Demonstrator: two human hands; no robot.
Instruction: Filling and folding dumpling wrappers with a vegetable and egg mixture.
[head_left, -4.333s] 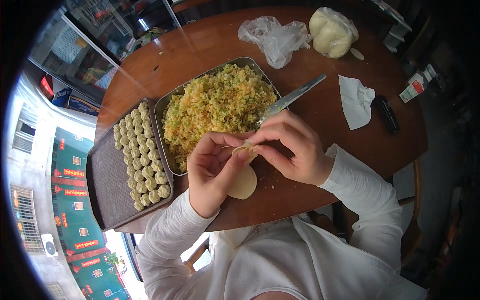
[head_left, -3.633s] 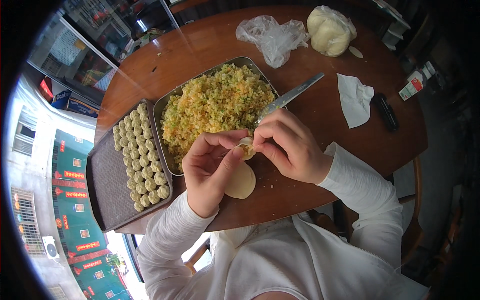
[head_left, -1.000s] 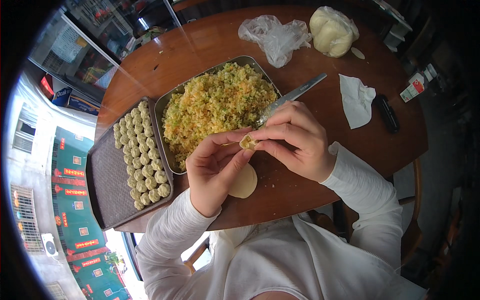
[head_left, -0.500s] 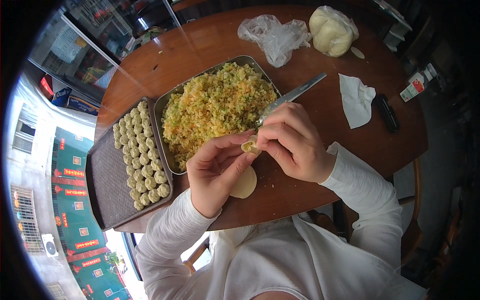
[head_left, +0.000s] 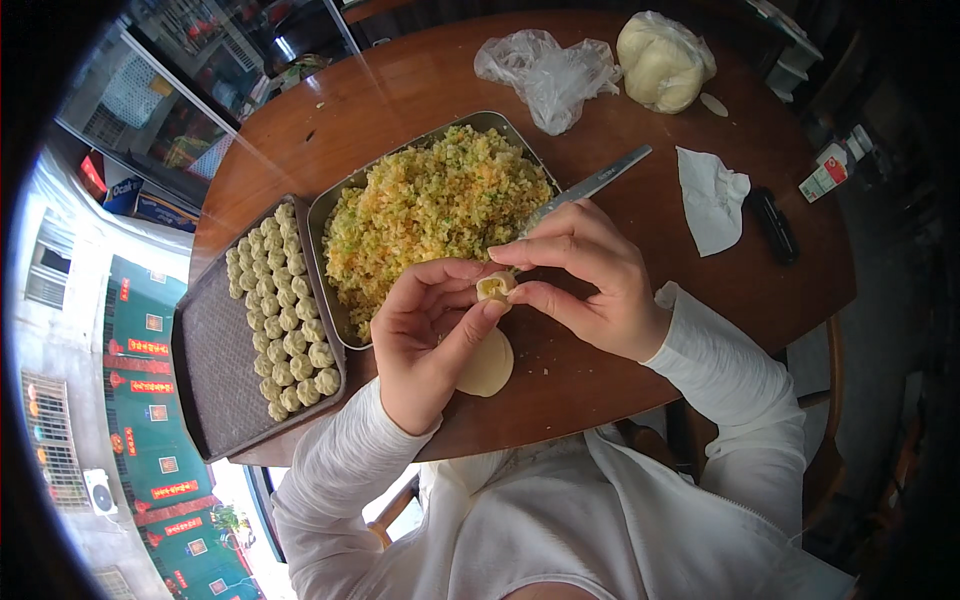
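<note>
Between both hands is a small, partly gathered dumpling (head_left: 493, 288), its yellow filling showing through the open top. My left hand (head_left: 425, 330) cups it with thumb and fingers closed on its side. The thumb of my right hand (head_left: 590, 280) presses on the right rim, while its index finger reaches over the top. Below them a round dough wrapper (head_left: 487, 365) lies on the table, partly hidden by my left hand. Just beyond my hands stands a metal tray (head_left: 318, 225) heaped with chopped yellow, green and orange filling (head_left: 430, 210). A flat metal blade (head_left: 600, 175) rests against its right edge.
A dark tray (head_left: 225, 350) at the left carries rows of pleated dumplings (head_left: 285, 310). On the wooden table's (head_left: 620, 380) far side lie a clear plastic bag (head_left: 550, 75) and a bagged dough lump (head_left: 662, 62). To the right are a white paper (head_left: 712, 200) and a black object (head_left: 774, 226).
The dumpling has turned so its open top shows more, and it sits slightly further left. My right index finger has lifted and stretched out over it, away from the thumb.
</note>
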